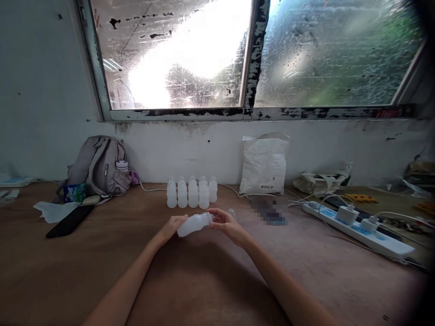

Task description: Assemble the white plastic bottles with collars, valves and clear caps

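Note:
A white translucent plastic bottle [193,225] is held tilted above the brown table, its neck towards the right. My left hand [172,227] is closed around the bottle's base end, with the thumb lying along its upper side. At the neck end, my right hand [227,222] pinches what looks like a small clear cap [214,218], mostly covered by the fingers. Just behind that hand a small clear piece [232,213] rests on the table. Several similar bottles [193,194] stand upright in a row behind my hands.
A grey backpack [102,167] leans on the wall at the left, near a black phone-like slab [70,222] and white tissue [56,210]. Right of the bottles stands a white plastic bag [264,165]. A white power strip [360,228] with plugs and cables lies on the right.

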A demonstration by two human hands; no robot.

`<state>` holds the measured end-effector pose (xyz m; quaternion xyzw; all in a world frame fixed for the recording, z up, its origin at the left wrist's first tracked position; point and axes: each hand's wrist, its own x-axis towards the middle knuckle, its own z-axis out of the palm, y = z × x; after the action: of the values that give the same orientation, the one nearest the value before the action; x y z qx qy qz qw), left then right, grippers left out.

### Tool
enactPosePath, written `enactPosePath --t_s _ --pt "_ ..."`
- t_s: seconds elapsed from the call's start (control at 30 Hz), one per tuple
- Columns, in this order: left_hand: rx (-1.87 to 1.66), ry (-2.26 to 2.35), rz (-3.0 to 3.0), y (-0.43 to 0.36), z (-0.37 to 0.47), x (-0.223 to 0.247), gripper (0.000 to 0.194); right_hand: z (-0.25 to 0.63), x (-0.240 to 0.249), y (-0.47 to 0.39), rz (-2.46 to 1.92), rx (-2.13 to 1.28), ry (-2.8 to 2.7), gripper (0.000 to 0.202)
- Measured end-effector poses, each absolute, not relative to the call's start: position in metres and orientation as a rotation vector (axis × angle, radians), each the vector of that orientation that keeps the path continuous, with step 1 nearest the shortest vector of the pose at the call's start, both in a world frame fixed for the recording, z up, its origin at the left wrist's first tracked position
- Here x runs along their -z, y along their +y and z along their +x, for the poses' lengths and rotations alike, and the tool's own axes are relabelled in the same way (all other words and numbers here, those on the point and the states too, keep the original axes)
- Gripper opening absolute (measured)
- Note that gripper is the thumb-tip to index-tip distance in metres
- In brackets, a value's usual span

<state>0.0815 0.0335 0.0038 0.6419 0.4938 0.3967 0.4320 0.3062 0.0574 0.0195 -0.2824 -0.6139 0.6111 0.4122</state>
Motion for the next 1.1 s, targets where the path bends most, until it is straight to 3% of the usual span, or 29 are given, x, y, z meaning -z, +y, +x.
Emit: enactPosePath --t_s 0.1,0.2,0.33,0.43,0.6,0.97,1.1 --pt "-1.025 1.070 1.210 0.040 0.068 -0.005 0.055 0.307 -0.017 0.060 -0.706 -1.498 -1.534 0.042" --pt "-1.407 0.949 1.053 0.044 0.051 -0.009 0.047 0.307 -0.007 0.066 -0.830 -1.383 -1.518 0.041" --pt "-1.728 1.251 1.143 0.052 0.020 -0.005 0.041 0.301 0.011 0.073 -1.022 -1.239 -1.551 0.042" --pt "-1.599 1.723 1.277 0.062 -0.005 0.010 0.052 0.296 0.019 0.073 -1.066 -1.134 -1.628 0.040" --pt "-1.492 2.034 1.364 0.086 -0.030 0.029 0.059 0.289 0.027 0.072 -1.064 -0.853 -1.845 0.037" --pt "-1.455 1.898 1.438 0.127 -0.028 0.031 0.067 0.241 0.039 0.093 -1.008 -0.505 -2.022 0.033" --pt "-1.609 1.954 1.503 0.126 -0.028 0.032 0.070 0.220 0.040 0.103 -1.005 -0.476 -2.001 0.031"
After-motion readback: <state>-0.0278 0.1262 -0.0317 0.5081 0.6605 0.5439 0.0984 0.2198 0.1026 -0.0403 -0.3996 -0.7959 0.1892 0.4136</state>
